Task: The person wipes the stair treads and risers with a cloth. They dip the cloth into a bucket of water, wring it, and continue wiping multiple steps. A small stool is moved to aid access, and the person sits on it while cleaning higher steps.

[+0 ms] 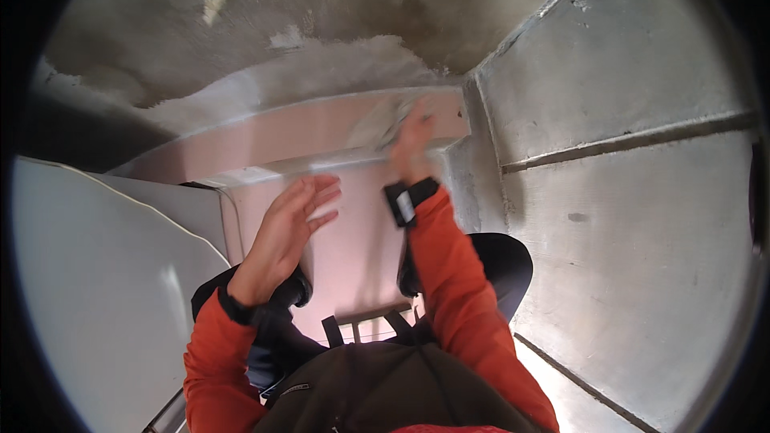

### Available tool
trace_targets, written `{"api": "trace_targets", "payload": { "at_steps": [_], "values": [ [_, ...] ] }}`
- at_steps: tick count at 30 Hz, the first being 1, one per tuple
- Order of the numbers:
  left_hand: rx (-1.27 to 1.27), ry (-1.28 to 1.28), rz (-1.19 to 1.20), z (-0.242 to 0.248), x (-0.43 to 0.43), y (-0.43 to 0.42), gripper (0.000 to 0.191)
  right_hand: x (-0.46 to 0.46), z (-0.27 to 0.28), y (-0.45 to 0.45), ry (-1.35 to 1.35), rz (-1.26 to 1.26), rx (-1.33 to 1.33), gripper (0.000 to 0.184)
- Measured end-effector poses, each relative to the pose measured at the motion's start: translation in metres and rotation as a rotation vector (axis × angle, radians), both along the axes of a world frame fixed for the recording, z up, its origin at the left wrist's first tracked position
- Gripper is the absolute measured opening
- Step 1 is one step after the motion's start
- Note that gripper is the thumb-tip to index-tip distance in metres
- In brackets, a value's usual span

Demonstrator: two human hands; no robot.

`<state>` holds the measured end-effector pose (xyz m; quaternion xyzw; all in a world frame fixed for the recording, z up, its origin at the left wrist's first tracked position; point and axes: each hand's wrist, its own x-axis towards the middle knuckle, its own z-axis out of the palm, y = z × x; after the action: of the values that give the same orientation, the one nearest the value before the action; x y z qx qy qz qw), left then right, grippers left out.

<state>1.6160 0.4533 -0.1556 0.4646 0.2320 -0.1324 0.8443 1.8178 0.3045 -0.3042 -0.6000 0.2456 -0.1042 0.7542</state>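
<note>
My left hand [295, 216] is raised over the pink surface [355, 222], fingers apart and nothing in them. Further forward and to the right, my right hand [415, 135] is blurred over the pink ledge [289, 126]. A blurred greyish-white patch, perhaps a cloth [382, 123], lies just left of its fingers; whether the hand holds it cannot be told. A black strap with a pale rectangular part [404, 204] is around my right wrist. Both my sleeves are orange-red, with a dark cuff at the left wrist.
Rough grey wall [337, 6] with patchy plaster rises beyond the ledge. Large grey panels [613, 216] with grooved joints stand on the right. At left is a smooth pale surface [108, 264] with a thin cable [162, 213] across it. My dark-trousered knees flank the pink area.
</note>
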Motion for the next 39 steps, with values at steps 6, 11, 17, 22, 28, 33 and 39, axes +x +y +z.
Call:
{"api": "trace_targets", "payload": {
  "at_steps": [6, 11, 17, 22, 28, 33, 39],
  "values": [
    [-0.196, 0.062, -0.129, 0.029, -0.018, -0.003, 0.025, 0.162, 0.031, -0.090, -0.264, -0.271, -0.511, 0.036],
    [-0.205, 0.123, -0.197, 0.030, -0.024, -0.003, 0.026, 0.162, 0.014, -0.058, -0.065, -0.460, -0.525, 0.035],
    [-0.228, 0.204, -0.150, 0.026, -0.024, 0.008, 0.026, 0.156, -0.048, -0.087, 0.571, 0.614, -1.890, 0.046],
    [-0.294, 0.156, -0.128, 0.029, -0.029, 0.017, 0.027, 0.177, -0.120, -0.076, 0.088, 0.107, -2.110, 0.046],
    [-0.207, 0.177, -0.131, 0.030, -0.023, 0.012, 0.029, 0.151, -0.126, 0.037, 0.422, 0.092, -1.469, 0.034],
    [-0.195, 0.164, -0.048, 0.030, -0.023, 0.017, 0.029, 0.146, -0.122, -0.007, 0.288, 0.006, -1.418, 0.039],
    [-0.217, 0.189, -0.033, 0.034, -0.034, 0.022, 0.030, 0.177, -0.120, -0.077, 0.304, 0.253, -2.023, 0.058]
  ]
}}
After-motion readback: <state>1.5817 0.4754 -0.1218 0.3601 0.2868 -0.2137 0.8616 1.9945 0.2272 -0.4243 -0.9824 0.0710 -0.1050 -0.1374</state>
